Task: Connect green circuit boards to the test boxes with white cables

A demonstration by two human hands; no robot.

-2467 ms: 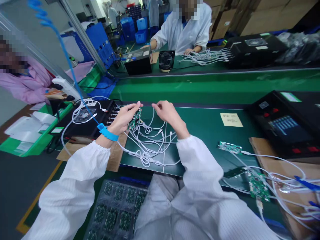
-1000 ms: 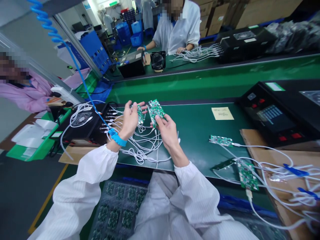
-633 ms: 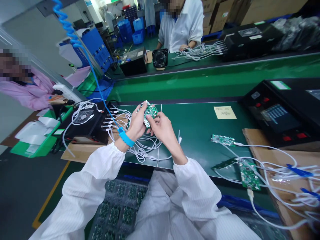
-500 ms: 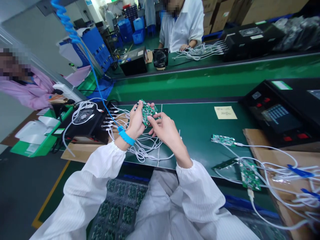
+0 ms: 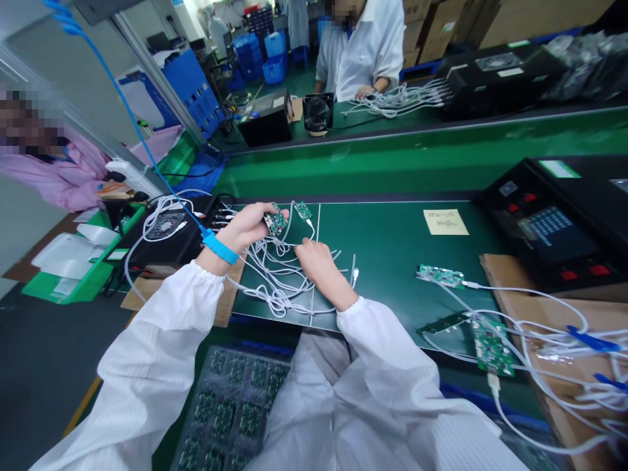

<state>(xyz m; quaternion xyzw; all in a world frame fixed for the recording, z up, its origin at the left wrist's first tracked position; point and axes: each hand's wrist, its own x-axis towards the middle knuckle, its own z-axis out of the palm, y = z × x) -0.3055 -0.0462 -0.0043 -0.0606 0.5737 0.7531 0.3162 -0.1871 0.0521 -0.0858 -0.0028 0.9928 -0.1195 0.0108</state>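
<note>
My left hand (image 5: 248,226), with a blue wrist strap (image 5: 220,247), grips a green circuit board (image 5: 275,222) above a tangle of white cables. A smaller circuit board (image 5: 303,210) is just to its right, with a white cable plug (image 5: 310,224) at its lower end. That cable runs down toward my right hand (image 5: 316,261), whose fingers are curled closed over the bench. What sits in those fingers, if anything, is hidden. Loose white cables (image 5: 277,301) lie beneath and between both hands.
On the right are wired circuit boards (image 5: 492,343), a yellow note (image 5: 445,222) and a black test box (image 5: 549,222). Another black box (image 5: 169,229) stands left. A tray of boards (image 5: 230,405) is below the bench edge. Two people are nearby.
My hands were together at a green board; now they are apart. The left has moved left with a board, the right lower. The smaller board now shows apart from my hands.
</note>
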